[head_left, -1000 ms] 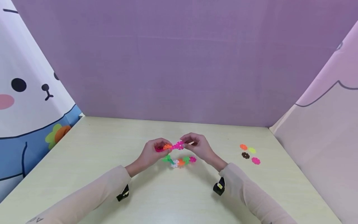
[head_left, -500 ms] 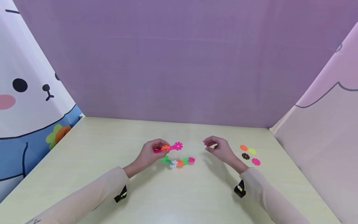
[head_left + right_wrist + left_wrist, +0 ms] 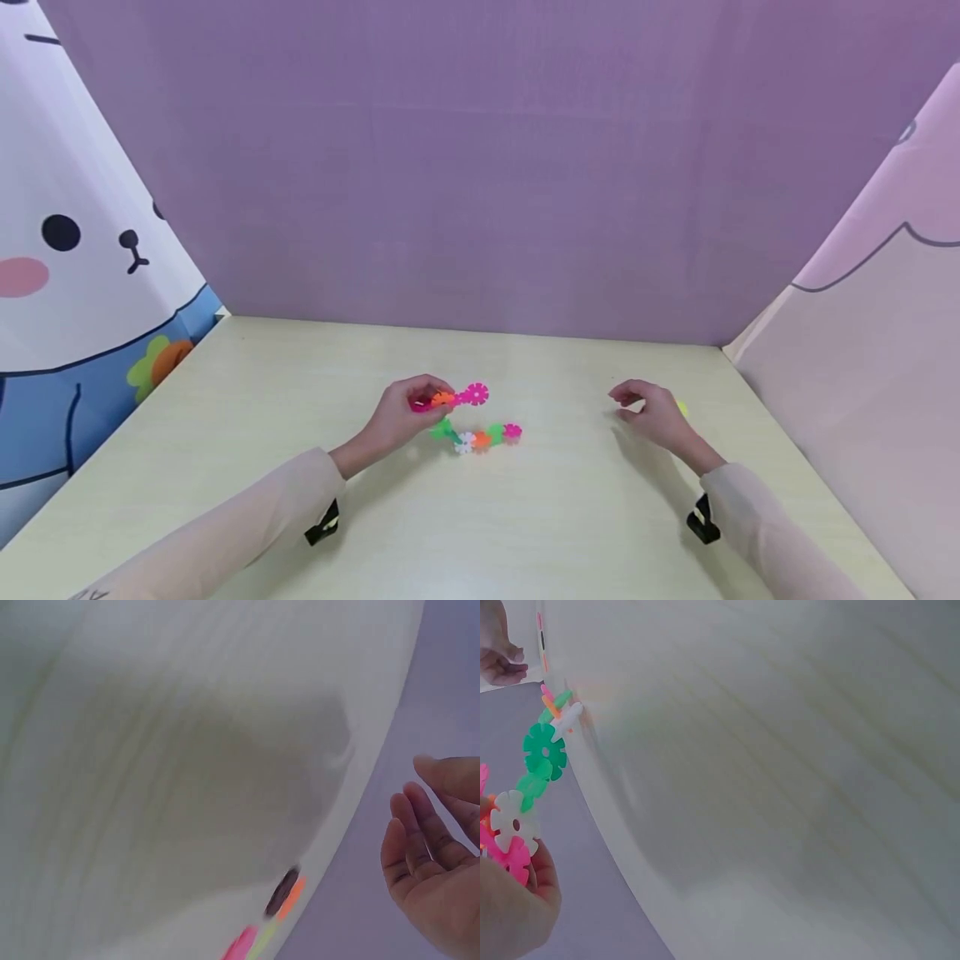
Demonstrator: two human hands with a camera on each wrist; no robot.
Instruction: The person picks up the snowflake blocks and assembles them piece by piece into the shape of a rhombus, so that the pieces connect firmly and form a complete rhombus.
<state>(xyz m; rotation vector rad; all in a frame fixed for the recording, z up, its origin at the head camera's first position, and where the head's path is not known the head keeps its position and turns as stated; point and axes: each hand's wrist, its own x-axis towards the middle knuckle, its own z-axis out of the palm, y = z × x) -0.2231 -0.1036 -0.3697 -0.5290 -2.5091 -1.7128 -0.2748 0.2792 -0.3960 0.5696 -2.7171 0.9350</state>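
Note:
In my left hand (image 3: 396, 418) I grip a chain of joined plastic snowflake discs between thumb and fingers, above the table. A pink disc (image 3: 476, 394) sticks out at its right end, with an orange disc (image 3: 442, 399) at the fingertips. The left wrist view shows a white disc (image 3: 516, 821) by the fingers and a teal-green disc (image 3: 544, 752) further along. The lower stretch, with another white disc (image 3: 465, 442) and a green disc (image 3: 496, 433), curves off to the right. My right hand (image 3: 660, 417) holds nothing, its thumb and fingers apart, near several loose discs.
Beyond my right hand lie a yellow disc (image 3: 682, 407), a brown disc (image 3: 282, 892), an orange disc (image 3: 292, 898) and a pink disc (image 3: 240, 943), mostly hidden in the head view. A purple panel (image 3: 480, 167) stands behind the pale table (image 3: 300, 358).
My right hand has let go of the pink end disc and moved right, in front of the loose discs. The left hand keeps its grip on the chain, almost unmoved.

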